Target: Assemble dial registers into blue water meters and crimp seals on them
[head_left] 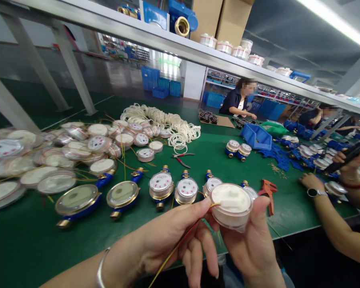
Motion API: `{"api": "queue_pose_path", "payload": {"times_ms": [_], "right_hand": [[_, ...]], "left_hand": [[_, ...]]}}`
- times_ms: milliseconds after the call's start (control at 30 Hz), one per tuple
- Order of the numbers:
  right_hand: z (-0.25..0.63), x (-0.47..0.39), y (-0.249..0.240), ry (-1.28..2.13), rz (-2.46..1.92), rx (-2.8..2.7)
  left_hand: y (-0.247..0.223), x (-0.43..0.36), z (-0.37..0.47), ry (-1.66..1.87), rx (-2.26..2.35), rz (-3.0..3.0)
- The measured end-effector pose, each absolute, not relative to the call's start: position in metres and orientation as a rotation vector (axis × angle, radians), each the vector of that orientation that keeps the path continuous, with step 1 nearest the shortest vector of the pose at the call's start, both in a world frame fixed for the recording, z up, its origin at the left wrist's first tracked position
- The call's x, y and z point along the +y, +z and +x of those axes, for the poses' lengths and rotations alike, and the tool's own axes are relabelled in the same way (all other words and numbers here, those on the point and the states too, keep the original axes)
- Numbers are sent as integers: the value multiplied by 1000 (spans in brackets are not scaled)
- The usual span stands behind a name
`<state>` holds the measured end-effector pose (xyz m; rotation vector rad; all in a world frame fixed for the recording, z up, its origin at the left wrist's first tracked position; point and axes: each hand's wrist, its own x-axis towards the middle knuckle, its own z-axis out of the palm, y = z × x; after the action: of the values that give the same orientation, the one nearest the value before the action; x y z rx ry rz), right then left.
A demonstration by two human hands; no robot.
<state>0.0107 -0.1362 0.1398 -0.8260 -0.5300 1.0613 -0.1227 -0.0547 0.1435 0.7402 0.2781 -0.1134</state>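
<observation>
Capsule of clear plastic, round, white-faced [230, 202], clasped in right hand [249, 240] over near edge of green bench [294, 200]; left hand [180, 228] pinches its thin red-and-yellow wires [168, 257]. Capsule partly hides round blue-and-brass meters [212, 184] behind. Orange-red hand tool [269, 192] lies right; similar capsules [75, 150] heaped left.

No text readable; print on white meter dials [161, 182] too small and blurred to make out.

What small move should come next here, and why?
Perhaps the left hand should gently draw the wires away from the disc while the right hand steadies it: the left thumb meets them near its edge, and they trail below that hand.
</observation>
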Motion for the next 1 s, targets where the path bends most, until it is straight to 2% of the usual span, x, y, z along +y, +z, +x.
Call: {"api": "queue_pose_path", "payload": {"times_ms": [233,400,567,667,800,1000], "right_hand": [[0,-128,139,1103,-831,-588],[-14,-120,133,1264,-753,-514],[-31,-107,128,1360,-824,-651],[-40,-81,130,1310,-924,-887],[-63,-25,132,1230,-1072,-1374],[-114,53,108,829,-1298,-2007]], "left_hand": [[136,-54,-136,-20,275,721],[133,-58,-153,63,332,911],[117,-69,-181,328,493,1157],[102,-72,-205,561,594,1265],[84,-65,-241,680,915,1563],[51,-54,-276,779,1374,1786]]}}
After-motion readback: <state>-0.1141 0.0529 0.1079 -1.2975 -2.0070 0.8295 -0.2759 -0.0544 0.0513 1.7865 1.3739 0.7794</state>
